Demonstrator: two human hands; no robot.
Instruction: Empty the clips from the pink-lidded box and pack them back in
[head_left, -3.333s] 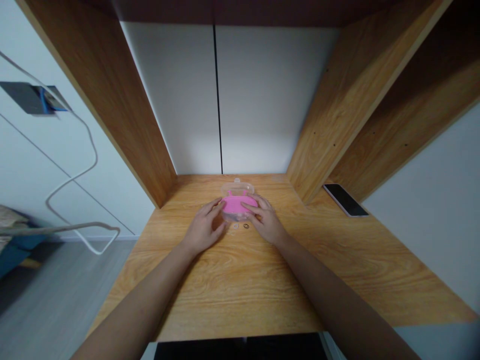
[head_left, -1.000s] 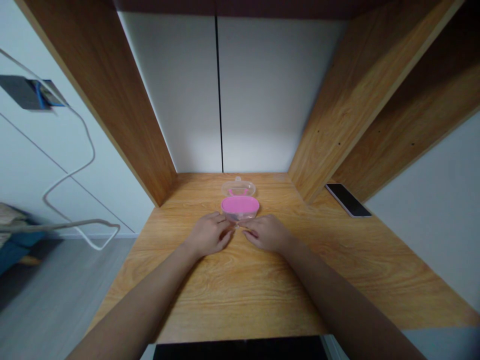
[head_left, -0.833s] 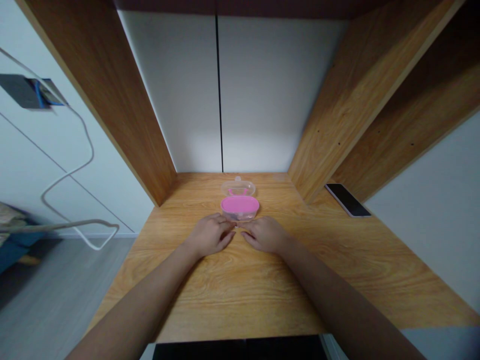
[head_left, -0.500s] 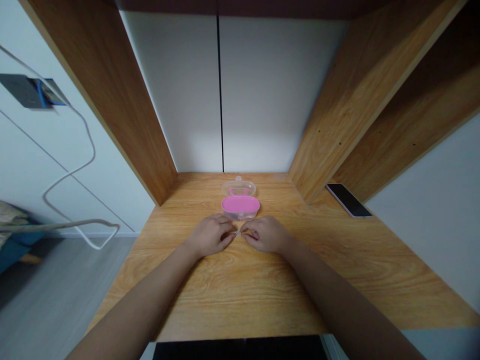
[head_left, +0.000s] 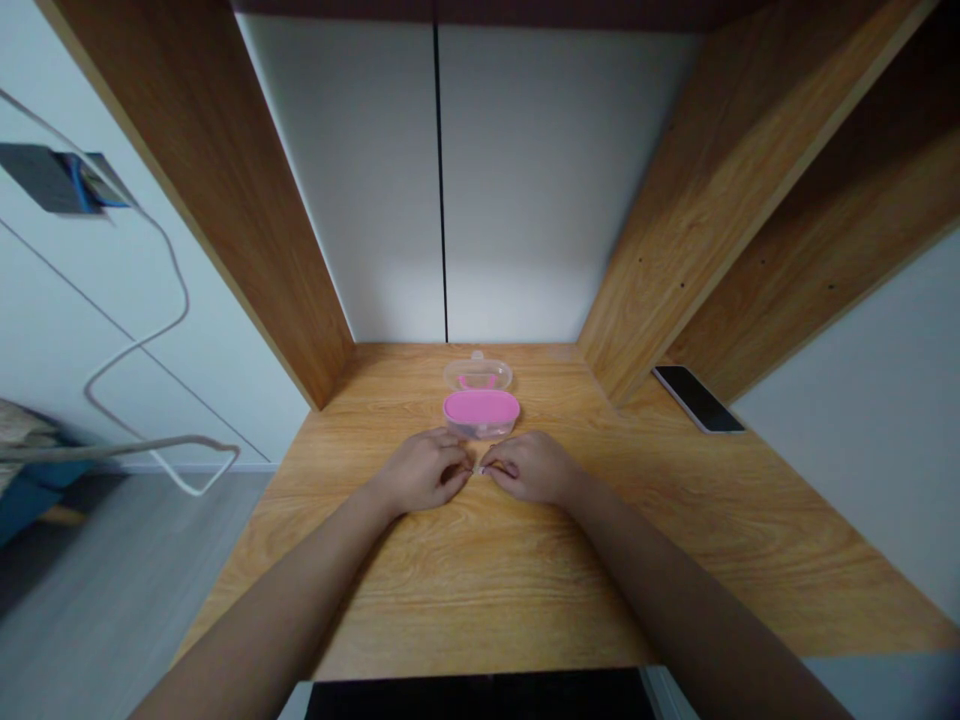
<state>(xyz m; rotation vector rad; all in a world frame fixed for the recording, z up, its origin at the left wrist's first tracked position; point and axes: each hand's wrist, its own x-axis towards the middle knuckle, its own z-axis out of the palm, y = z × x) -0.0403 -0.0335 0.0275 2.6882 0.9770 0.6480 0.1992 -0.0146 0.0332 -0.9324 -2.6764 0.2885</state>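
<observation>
My left hand (head_left: 427, 470) and my right hand (head_left: 532, 467) rest on the wooden desk, facing each other with thumb and finger pinched. Between the fingertips shows a tiny pale thing (head_left: 478, 470), too small to name; both pinches meet at it. Just beyond the hands stands a small oval clear plastic case (head_left: 481, 432) with a pink inner cover (head_left: 481, 406). Its clear lid (head_left: 478, 374), with a pink handle, is tipped open toward the wall. What lies inside the case is hidden.
A phone (head_left: 697, 399) lies at the right, by the wooden upright (head_left: 660, 290). Another wooden panel (head_left: 300, 330) bounds the desk (head_left: 465, 590) at left. A white cable (head_left: 180, 290) hangs by the wall socket. Something black (head_left: 480, 697) sits at the desk's near edge.
My fingertips have shifted slightly around the tiny pale thing, with a little more of a gap between the two pinches. The case and phone have stayed put.
</observation>
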